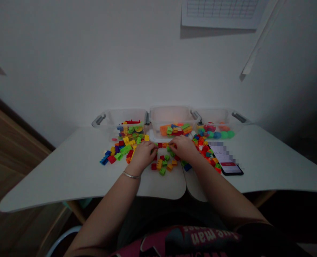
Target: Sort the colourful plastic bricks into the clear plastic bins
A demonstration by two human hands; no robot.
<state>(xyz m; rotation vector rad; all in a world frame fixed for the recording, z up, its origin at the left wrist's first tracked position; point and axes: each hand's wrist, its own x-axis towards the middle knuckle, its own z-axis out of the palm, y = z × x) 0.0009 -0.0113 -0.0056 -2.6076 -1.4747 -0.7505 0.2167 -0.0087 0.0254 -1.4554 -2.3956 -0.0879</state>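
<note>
Resting nearest the viewer: two forearms laid across a pale table point(67, 171), a thin bangle point(130, 175) on the left wrist.

Item, left hand point(143, 152): knuckles up, fingers curled down onto a short row of red and orange bricks point(162, 145) at the centre of the table; whether they actually pinch a brick cannot be told from above.

Item, right hand point(182, 148): mirrors the left, fingers bent over the other end of the same row, grip likewise hidden (the two hands meet at the row, as one does when pressing pieces together).

Item, loose bricks point(163, 165): a small scatter just under the hands; a larger heap point(122, 148) to the left, another point(205, 151) to the right, both within easy reach.

Item, phone point(228, 162): flat, screen lit, beside the right heap.

Item, three clear tubs at the back edge, against the wall: left tub point(112, 119) with mixed bricks, middle tub point(170, 116) with orange and green ones, right tub point(222, 117) with round pieces (apparently sorted by kind).
</note>
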